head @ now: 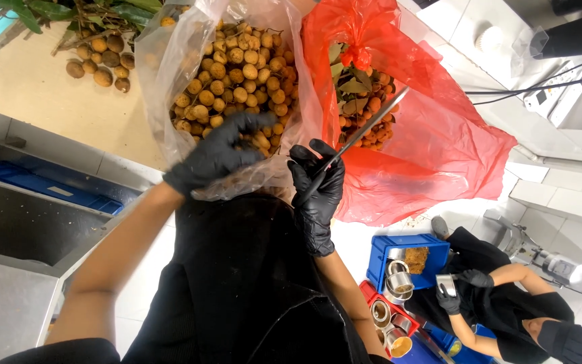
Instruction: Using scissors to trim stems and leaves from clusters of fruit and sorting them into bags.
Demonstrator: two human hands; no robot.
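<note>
1. Left hand (220, 152) (black glove) is gripping the edge of the clear bag (170, 61), fingers curled shut on the plastic.
2. Right hand (318, 192) is clenching a long metal blade (365, 128), tip pointing toward the red bag (439, 141).
3. Brown round fruits (237, 67) are filling the clear bag.

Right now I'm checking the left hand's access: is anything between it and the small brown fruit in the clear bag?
Nothing visible. The left hand reaches through the clear bag's open mouth onto the brown fruit. The right hand holds a long blade off to the side, by the red bag.
</note>
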